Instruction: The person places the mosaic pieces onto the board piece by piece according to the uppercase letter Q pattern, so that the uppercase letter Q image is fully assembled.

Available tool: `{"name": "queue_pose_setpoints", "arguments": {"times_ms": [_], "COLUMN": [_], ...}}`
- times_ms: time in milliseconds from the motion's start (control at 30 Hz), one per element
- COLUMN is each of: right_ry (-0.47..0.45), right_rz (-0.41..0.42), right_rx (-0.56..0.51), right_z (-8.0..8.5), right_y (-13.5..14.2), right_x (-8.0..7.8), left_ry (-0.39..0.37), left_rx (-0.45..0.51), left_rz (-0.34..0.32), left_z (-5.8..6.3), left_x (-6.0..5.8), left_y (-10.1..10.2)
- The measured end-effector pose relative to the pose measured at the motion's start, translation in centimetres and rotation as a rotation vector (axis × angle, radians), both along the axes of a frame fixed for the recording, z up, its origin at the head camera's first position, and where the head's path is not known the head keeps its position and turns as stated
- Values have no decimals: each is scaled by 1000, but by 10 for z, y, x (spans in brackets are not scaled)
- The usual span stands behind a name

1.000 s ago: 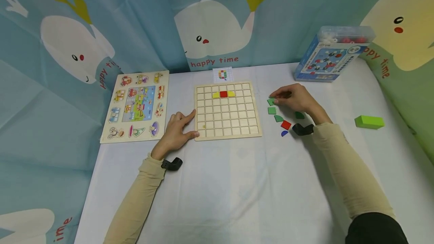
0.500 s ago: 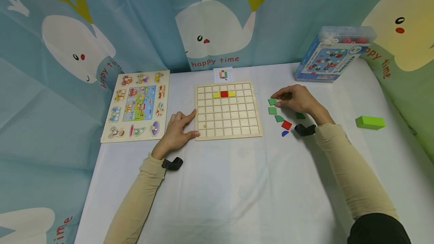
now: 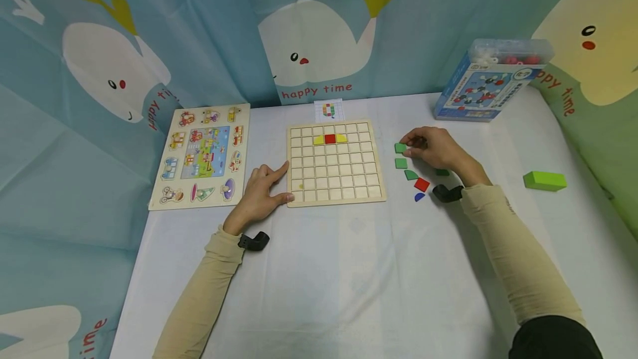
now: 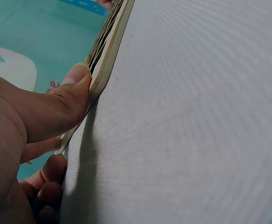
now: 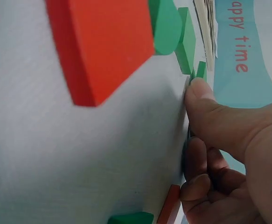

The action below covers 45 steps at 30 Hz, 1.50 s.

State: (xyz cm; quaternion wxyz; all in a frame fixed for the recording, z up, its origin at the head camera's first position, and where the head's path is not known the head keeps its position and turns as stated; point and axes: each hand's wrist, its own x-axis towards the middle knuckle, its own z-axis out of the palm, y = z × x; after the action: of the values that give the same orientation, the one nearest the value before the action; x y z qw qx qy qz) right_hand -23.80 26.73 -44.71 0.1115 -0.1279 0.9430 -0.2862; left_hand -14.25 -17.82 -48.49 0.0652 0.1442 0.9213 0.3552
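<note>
My left hand [image 3: 259, 195] rests at the left edge of a wooden grid board [image 3: 336, 203]. Its thumb presses the board's near corner, and its index finger touches the side. On the board, a red square tile [image 3: 330, 138] lies between two yellow tiles [image 3: 341, 138]. My right hand [image 3: 432, 147] pinches a green square tile [image 3: 400, 148] right of the board. Below that tile lie another green square [image 3: 401, 163], a green rounded tile [image 3: 411, 174], a red tile [image 3: 421, 184] and a blue half-round tile [image 3: 420, 196]. A green tile [image 3: 442, 172] is partly hidden under my right wrist.
A pattern card [image 3: 328, 110] lies behind the board. A picture puzzle board [image 3: 166, 176] is at the left. At the back right stands a blue box [image 3: 468, 93] with a clear top, and a lime-green block [image 3: 545, 180] lies far right. A whale-print curtain [image 3: 214, 32] hangs behind.
The green square tile in my right fingers has turned slightly, from slanted to nearly in line with the green square below. My left hand stays at the board's edge.
</note>
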Motion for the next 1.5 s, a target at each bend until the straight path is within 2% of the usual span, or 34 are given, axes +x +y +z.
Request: {"name": "queue_pose_setpoints", "arguments": {"times_ms": [200,400,800,1500], "right_ry": [39,91,66,45], "right_rz": [-9,-32,-43,73], "right_rx": [-32,-112,-245,-297], "right_z": [-1,1,-3,-7], "right_y": [-2,-10,-40,-91], "right_x": [-3,-2,-7,-17], "left_ry": [-6,-8,-12,-12], "left_rx": [1,3,0,3], "left_rz": [6,6,6,6], "left_z": [1,0,1,1], "left_x": [0,0,0,-2], "left_y": [1,1,1,0]}}
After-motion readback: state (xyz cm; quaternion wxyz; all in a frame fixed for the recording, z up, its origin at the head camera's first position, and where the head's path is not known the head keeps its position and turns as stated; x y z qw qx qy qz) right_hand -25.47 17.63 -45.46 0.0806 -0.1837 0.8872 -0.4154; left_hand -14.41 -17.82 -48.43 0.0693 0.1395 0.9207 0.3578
